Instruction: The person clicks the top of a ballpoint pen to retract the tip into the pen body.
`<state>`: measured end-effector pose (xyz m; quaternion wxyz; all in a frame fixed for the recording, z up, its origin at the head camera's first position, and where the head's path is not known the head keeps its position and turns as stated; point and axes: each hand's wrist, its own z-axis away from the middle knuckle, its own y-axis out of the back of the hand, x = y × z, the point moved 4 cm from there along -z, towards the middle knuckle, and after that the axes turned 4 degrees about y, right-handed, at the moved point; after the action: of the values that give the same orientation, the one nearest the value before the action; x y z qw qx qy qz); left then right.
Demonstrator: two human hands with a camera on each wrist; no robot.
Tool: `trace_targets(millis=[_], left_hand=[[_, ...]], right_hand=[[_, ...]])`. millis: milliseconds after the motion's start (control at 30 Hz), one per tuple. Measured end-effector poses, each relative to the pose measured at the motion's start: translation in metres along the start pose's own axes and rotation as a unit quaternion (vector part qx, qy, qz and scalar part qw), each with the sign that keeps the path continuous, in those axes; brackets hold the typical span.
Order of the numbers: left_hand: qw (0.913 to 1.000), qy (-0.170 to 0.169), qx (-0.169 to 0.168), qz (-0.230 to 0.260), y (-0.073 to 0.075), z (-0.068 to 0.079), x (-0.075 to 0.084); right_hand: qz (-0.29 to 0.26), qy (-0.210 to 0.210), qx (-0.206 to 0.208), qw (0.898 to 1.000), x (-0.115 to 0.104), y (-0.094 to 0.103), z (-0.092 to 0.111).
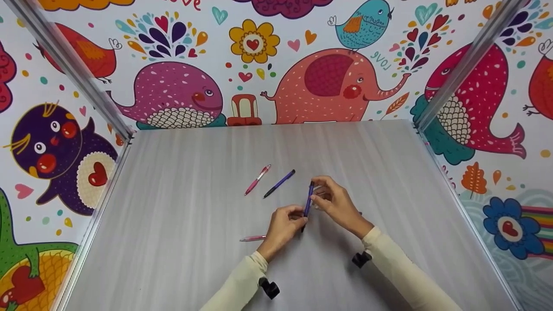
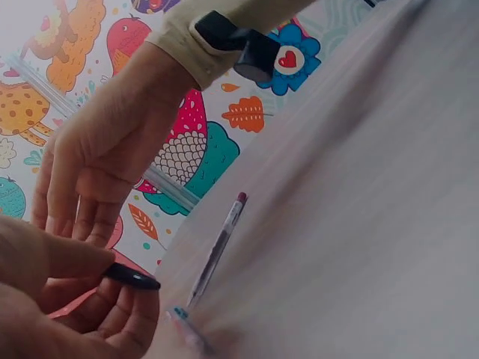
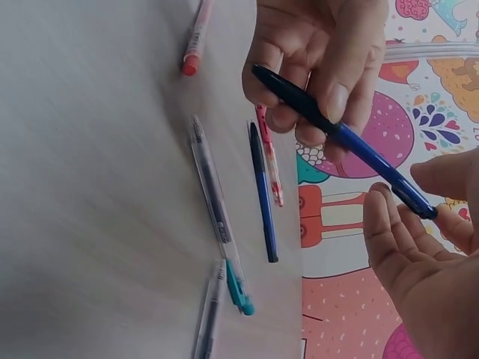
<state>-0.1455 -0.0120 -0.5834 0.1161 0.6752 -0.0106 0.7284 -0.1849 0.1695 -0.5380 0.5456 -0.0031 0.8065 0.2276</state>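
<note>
One blue pen (image 1: 307, 205) held between both hands (image 1: 283, 226) (image 1: 340, 206).

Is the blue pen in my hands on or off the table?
Off: your left hand pinches the pen, and the right wrist view shows it raised above the table.

Long cream sleeves cover both arms: the left sleeve (image 1: 235, 287) and the right sleeve (image 1: 406, 263) match. Close beside the right cuff (image 1: 372, 234) sits a small black right wrist camera (image 2: 256, 61) with a rounded, barrel-like end. Left of that cuff, the left wrist camera (image 1: 270, 289) is black too.
</note>
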Motion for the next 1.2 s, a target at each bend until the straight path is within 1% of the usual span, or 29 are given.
trace_targets(millis=[133, 233, 500, 700, 933, 1200], left_hand=[[0.9994, -0.014, 0.005, -0.03, 0.004, -0.001, 0.002], [0.9987, -0.022, 0.01, -0.045, 0.006, -0.001, 0.003], [0.9951, -0.039, 0.026, -0.087, 0.01, -0.001, 0.003], [0.9961, -0.029, 0.025, -0.079, 0.015, 0.001, 0.003], [0.9938, -0.048, 0.042, -0.091, 0.02, -0.001, 0.001], [0.9903, -0.06, 0.065, -0.107, 0.032, -0.001, -0.004]], right_hand=[[0.018, 0.015, 0.008, 1.0, 0.0, 0.003, -0.001], [0.02, 0.021, 0.013, 0.999, 0.001, 0.004, -0.001], [0.02, 0.017, 0.025, 0.999, 0.003, 0.005, 0.001], [0.028, 0.01, 0.031, 0.999, 0.006, 0.006, 0.003], [0.042, 0.001, 0.031, 0.999, 0.008, 0.006, 0.004], [0.023, -0.001, 0.035, 0.999, 0.01, 0.001, 0.005]])
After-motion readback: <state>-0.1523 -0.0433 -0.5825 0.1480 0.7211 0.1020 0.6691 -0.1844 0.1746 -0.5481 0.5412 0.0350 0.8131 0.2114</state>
